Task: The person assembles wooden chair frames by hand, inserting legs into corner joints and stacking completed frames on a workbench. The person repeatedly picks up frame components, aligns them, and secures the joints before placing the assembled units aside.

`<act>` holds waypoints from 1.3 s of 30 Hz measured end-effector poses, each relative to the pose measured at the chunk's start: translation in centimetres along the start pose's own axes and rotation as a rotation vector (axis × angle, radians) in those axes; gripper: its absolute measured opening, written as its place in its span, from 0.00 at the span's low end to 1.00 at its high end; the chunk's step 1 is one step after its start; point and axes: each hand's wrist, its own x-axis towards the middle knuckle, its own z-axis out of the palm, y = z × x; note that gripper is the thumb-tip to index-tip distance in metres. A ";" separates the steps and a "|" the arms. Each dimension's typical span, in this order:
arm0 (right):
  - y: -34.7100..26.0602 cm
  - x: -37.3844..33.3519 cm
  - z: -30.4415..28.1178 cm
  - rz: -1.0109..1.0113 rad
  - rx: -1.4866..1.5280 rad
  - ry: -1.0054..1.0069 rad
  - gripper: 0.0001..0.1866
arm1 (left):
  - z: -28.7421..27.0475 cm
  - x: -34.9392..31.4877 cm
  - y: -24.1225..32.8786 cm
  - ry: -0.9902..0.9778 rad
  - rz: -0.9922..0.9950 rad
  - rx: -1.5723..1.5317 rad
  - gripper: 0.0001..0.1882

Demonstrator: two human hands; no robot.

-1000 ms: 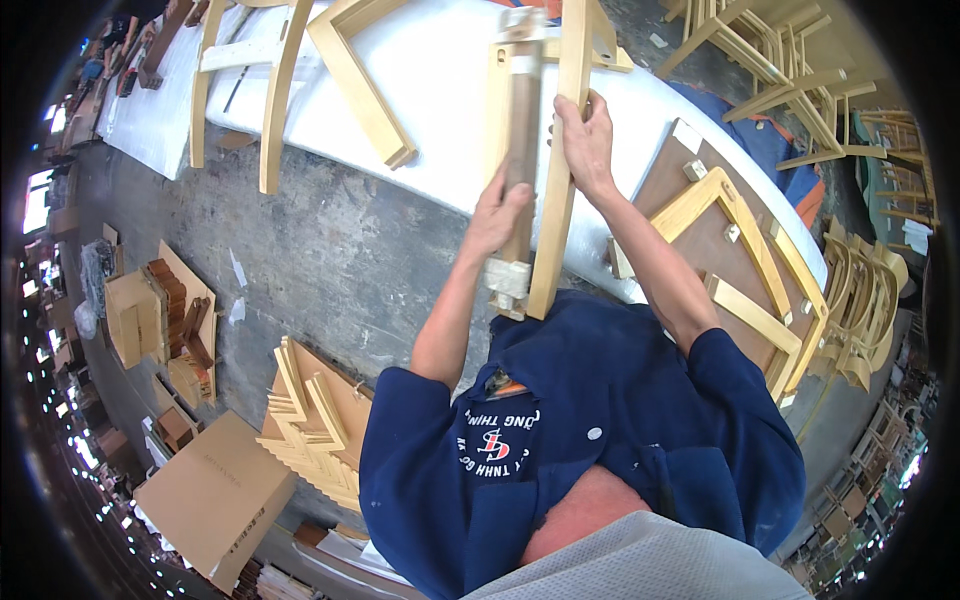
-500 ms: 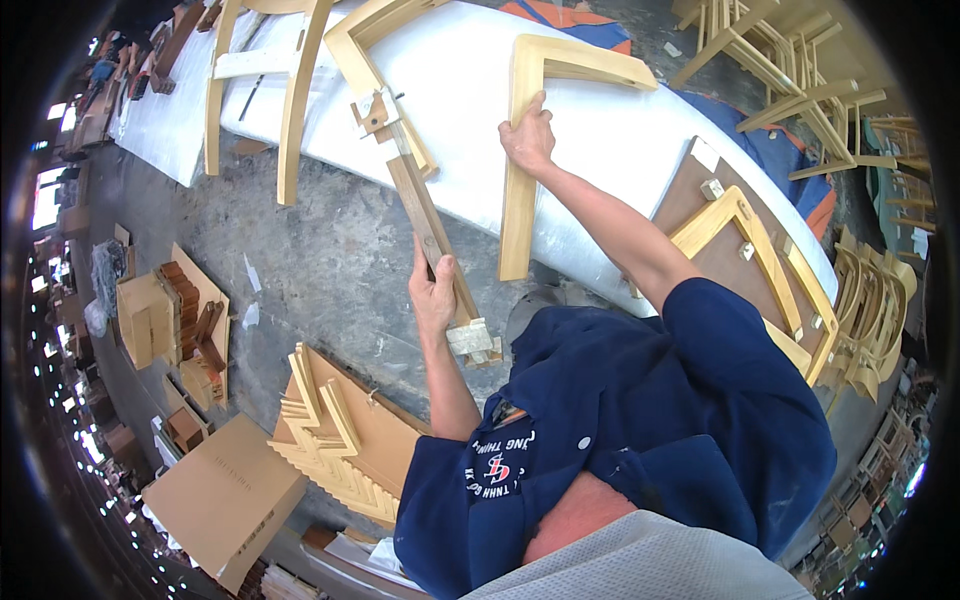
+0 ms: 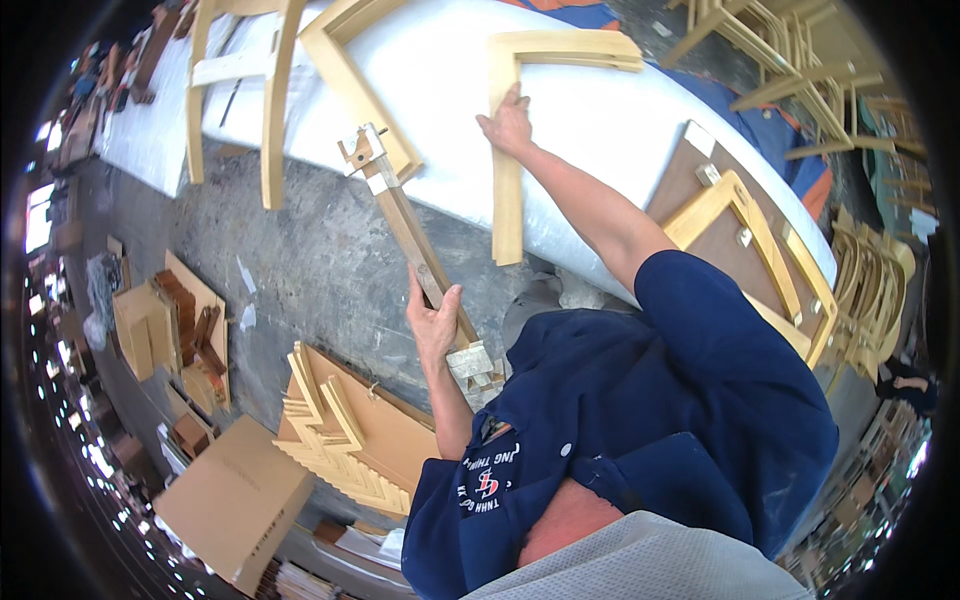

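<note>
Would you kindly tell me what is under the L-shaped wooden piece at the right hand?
Below the L-shaped wooden piece, the white work surface shows, with grey floor near the piece's lower end. Whatever the wood and right hand cover cannot be seen.

left hand (image 3: pixel 434 328): curled | right hand (image 3: pixel 508 126): farther forward (arm (image 3: pixel 590 212) extended)

Room here over the white-covered table (image 3: pixel 450 130), between the L-shaped piece (image 3: pixel 508 210) under my right hand (image 3: pixel 507 124) and the angled frame (image 3: pixel 358 98), wooden clamp (image 3: pixel 408 225) from my left hand (image 3: pixel 434 320) slanting across the near edge, concrete floor (image 3: pixel 300 240) giving space leftward, brown board (image 3: pixel 685 180) crowding the right
</note>
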 end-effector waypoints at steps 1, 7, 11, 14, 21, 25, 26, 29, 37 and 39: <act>0.4 0.4 -0.8 -0.012 0.046 -0.058 0.54 | 0.3 0.2 0.8 -0.050 -0.024 0.013 0.40; 10.7 -8.4 -11.6 -0.111 0.171 -0.064 0.44 | 6.8 2.8 5.5 -0.407 0.099 0.297 0.33; 22.4 -18.5 -20.3 0.090 0.190 0.175 0.31 | 16.1 5.7 3.6 -0.645 0.327 0.483 0.34; 32.3 -25.9 -27.6 0.159 0.181 0.538 0.28 | 23.9 8.1 2.1 -0.710 0.300 0.648 0.29; 54.5 -44.8 -40.9 0.719 -0.582 0.765 0.48 | 34.5 7.9 -0.7 -0.626 0.508 1.091 0.24; 62.5 -52.2 -43.0 0.870 -0.616 0.648 0.47 | 38.7 1.5 2.3 -0.484 0.707 1.058 0.25; 64.0 -53.8 -42.9 0.873 -0.632 0.631 0.47 | 40.8 -1.4 3.7 -0.495 0.895 0.936 0.27; 68.3 -56.3 -42.6 0.756 -0.502 0.698 0.46 | 48.4 -11.5 5.5 -0.866 1.059 0.698 0.37; 66.3 -56.8 -47.9 0.757 -0.203 0.681 0.31 | 60.3 -19.9 4.4 -1.175 1.119 0.905 0.33; 67.2 -55.7 -50.4 0.767 -0.198 0.723 0.31 | 62.5 -19.4 7.2 -1.174 1.208 0.869 0.32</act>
